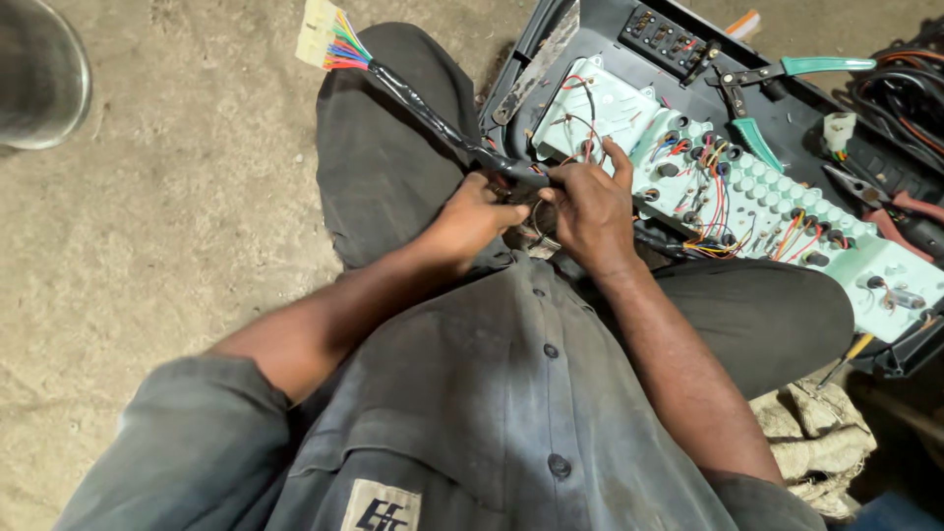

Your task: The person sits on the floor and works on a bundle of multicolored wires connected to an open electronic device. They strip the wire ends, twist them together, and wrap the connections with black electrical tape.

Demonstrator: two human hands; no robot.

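Nearest to us is the grey shirt (492, 413), soft, dusty cloth with dark round buttons and a sewn patch low on the front. Both forearms come out of rolled sleeves and run forward over the lap, bent at the elbows, and meet above the dark trousers (393, 167).

Our left hand (472, 218) is curled, knuckles up, its fingers closed on the black taped cable (442, 123) where the thin loose wires spill out; how hard it grips we cannot tell. Our right hand (590, 211) lies just beside it, nearly touching, the back of the hand turned up. Its thumb and fingers pinch the same cable at the taped end, while one finger sticks forward and rests on the pale green panel (777, 211).

The cable is smooth, wrapped in glossy tape. It runs up and left across the thigh to a fan of coloured wires ending in a cream plastic plug (320, 31).

The panel is hard moulded plastic, studded with round bumps and dark sockets, with red, yellow and blue wires laid across it. It rests in a black tray (629, 59). Farther off, on the tray, lie pliers with green handles (777, 71).

To the right a coarse, crumpled sack (816, 433) lies on the rough concrete floor (167, 216).
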